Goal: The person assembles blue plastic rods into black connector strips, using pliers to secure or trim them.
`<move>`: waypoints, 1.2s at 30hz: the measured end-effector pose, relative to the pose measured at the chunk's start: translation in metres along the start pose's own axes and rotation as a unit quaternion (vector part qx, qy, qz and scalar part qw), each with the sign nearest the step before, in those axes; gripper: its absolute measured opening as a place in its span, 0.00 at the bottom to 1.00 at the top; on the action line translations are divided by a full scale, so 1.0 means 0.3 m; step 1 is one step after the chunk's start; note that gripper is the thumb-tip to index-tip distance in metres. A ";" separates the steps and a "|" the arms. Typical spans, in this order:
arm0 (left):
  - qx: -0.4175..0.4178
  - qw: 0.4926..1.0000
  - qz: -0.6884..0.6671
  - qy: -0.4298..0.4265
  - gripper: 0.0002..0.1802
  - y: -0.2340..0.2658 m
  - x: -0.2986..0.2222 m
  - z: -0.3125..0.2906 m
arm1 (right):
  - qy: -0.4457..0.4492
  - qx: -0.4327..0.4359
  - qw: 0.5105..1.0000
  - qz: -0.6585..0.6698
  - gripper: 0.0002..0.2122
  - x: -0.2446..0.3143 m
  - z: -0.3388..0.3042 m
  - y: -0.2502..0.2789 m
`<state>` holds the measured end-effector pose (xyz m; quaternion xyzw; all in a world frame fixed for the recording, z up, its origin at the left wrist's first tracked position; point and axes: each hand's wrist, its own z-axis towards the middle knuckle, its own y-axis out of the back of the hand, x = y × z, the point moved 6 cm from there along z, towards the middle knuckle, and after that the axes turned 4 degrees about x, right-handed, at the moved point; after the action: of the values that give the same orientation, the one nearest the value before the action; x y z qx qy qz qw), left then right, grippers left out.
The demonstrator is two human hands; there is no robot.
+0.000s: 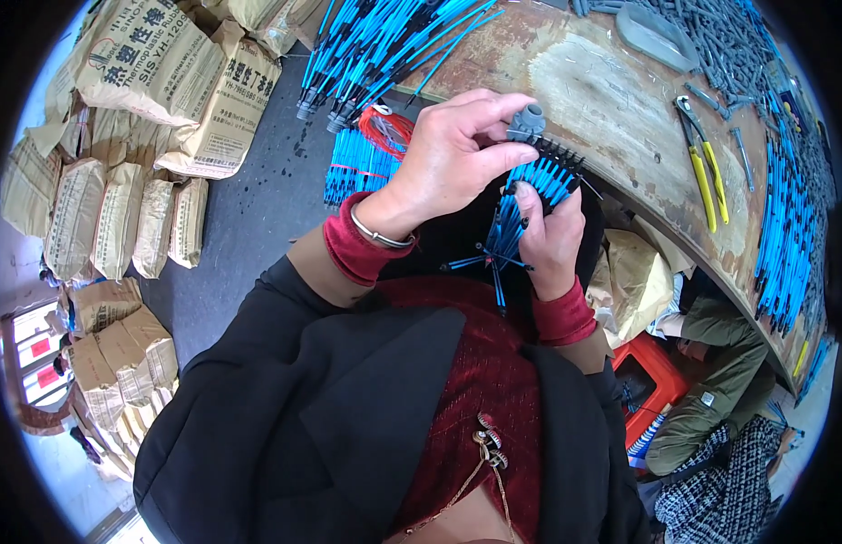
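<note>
My left hand (448, 154) is raised at the table's near edge, its thumb and forefinger pinching a small grey plastic fitting (530, 119). Close against the fitting is a row of black tips belonging to a bundle of thin blue rods (552, 179). My right hand (553, 234) is closed around these rods from below, its thumb lying over them. Lower down, several rods of the bundle splay outward in a star shape above my lap. Whether the fitting is joined to the rods is hard to make out behind the fingers.
The worn wooden table (602, 100) carries yellow-handled pliers (702, 163), a grey tray (657, 38), heaped grey fittings (729, 54) and blue rods (788, 236). More rods (384, 54) lie at far left, near red cord (384, 130). Paper sacks (149, 63) stand left; an orange crate (652, 381) sits right, beside another person.
</note>
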<state>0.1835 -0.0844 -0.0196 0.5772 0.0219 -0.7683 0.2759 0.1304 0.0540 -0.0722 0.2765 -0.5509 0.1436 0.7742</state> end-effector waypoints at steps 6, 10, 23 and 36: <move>0.038 0.998 -0.049 -0.025 0.22 0.030 -0.021 -0.006 | 0.018 0.051 0.998 -0.037 0.11 0.010 0.006 -0.003; 0.040 0.996 0.051 -0.060 0.21 0.049 -0.053 -0.015 | 0.016 0.072 0.992 -0.106 0.10 0.017 0.012 -0.026; 0.007 0.999 -0.036 0.015 0.23 0.055 0.009 -0.016 | 0.048 0.115 0.987 -0.102 0.15 0.031 0.065 -0.051; -0.041 0.983 -0.140 0.107 0.18 0.043 0.024 -0.036 | 0.016 0.121 0.985 -0.125 0.12 0.033 0.051 -0.049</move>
<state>0.1975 -0.0944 -0.0259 0.6354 0.1635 -0.7317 0.1847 0.1298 0.0325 -0.0633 0.4325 -0.4782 0.1159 0.7555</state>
